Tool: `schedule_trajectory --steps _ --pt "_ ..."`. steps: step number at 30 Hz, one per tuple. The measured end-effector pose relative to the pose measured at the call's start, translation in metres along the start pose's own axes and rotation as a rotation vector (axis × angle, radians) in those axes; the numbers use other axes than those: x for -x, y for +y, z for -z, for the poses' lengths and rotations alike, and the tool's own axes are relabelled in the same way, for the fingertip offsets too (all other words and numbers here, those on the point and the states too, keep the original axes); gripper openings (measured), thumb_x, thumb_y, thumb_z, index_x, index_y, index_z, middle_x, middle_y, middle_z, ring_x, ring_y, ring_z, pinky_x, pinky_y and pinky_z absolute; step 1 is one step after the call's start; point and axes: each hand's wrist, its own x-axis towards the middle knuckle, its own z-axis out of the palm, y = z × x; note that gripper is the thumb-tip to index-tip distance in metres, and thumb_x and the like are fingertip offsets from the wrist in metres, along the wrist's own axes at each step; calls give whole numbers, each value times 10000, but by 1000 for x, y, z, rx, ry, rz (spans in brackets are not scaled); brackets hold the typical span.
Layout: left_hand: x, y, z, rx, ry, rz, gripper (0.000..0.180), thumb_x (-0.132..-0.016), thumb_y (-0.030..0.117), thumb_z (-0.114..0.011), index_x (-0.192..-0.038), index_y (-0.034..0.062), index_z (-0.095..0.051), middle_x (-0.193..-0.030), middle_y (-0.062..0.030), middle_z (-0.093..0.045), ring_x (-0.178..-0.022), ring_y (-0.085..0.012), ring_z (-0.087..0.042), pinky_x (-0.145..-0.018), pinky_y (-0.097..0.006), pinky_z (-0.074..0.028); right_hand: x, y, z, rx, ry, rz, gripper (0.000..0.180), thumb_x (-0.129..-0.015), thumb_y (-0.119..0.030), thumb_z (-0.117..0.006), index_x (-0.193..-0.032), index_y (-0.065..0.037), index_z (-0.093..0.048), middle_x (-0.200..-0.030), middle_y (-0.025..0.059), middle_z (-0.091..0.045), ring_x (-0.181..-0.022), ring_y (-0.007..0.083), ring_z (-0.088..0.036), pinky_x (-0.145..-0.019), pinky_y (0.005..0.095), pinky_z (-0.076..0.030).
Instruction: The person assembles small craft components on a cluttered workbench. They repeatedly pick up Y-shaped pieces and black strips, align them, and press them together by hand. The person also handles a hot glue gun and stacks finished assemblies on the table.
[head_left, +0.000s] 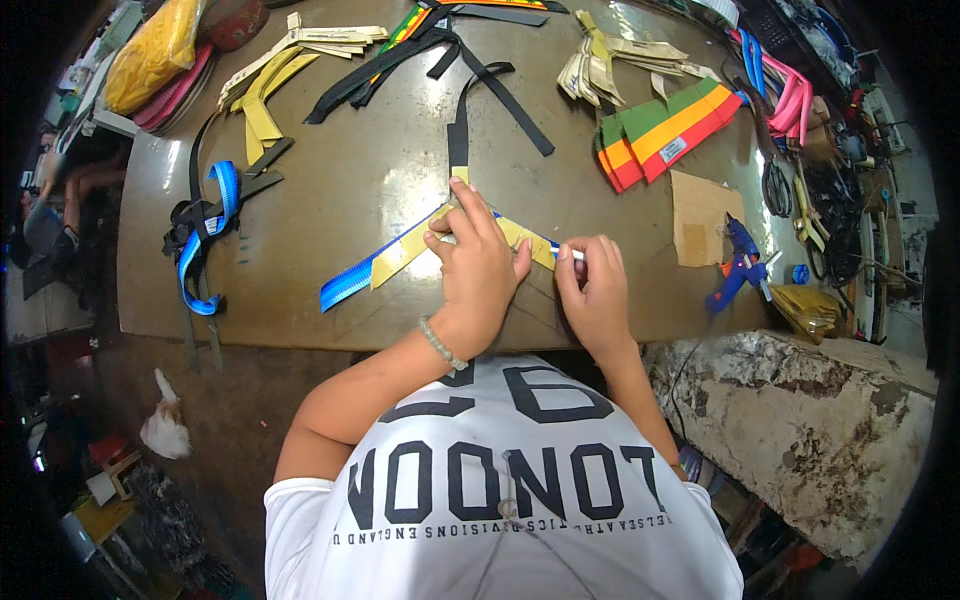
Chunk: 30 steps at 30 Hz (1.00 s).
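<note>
A yellow Y-shaped pattern piece (402, 256) lies flat over straps at the near middle of the table. A blue strap (347, 287) shows along and beyond its left arm, and a black strap (458, 143) runs away from its far end. My left hand (474, 262) rests on the pattern's centre with its fingers spread, hiding the junction beneath. My right hand (598, 297) pinches a slim white marker-like stick (574, 254). Its tip is at the right end of the pattern, where a blue edge shows; the exact kind of stick cannot be made out.
Blue and black straps (226, 190) lie at left. Farther back are a yellow and cream strip bundle (262, 92), black straps (395, 68), another strip bundle (595, 72) and green-yellow-red striped pieces (672, 130). Brown cardboard (703, 205) and a blue glue gun (740, 262) are at right.
</note>
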Motion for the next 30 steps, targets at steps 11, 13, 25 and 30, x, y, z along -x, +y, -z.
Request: schedule_trajectory --steps 11,13,25,30 --pt "-8 5 10 -43 -65 14 1011 -743 736 -519 -1258 -133 -539 -1324 -255 -498 -846 -315 -553 -710 -413 -571 -1 -3 1 222 -99 173 151 -841 -15 -630 -986 28 -624 -871 154 -564 -820 328 -538 -718 392 -453" --pt "-9 6 11 -56 -91 3 1013 -740 746 -513 -1242 -133 -552 -1317 -260 -499 -846 -322 -565 -696 -419 -577 1 -6 5 218 -142 162 171 -826 -8 -632 -992 32 -620 -876 156 -561 -841 342 -528 -733 400 -449" --pt "-11 0 8 -44 -94 -43 960 -706 790 -512 -1125 -66 -631 -1329 -254 -505 -843 -328 -572 -652 -412 -573 -95 7 -15 -257 -314 98 170 -877 -109 -635 -1014 -34 -701 -890 149 -646 -801 300 -626 -710 367 -497" --pt "-11 -1 7 -12 -88 -19 989 -690 806 -512 -1166 -56 -604 -1346 -244 -494 -851 -310 -561 -636 -410 -563 -134 1 -52 -151 -426 446 158 -871 -121 -631 -1002 -69 -702 -895 113 -631 -865 297 -614 -751 371 -502"
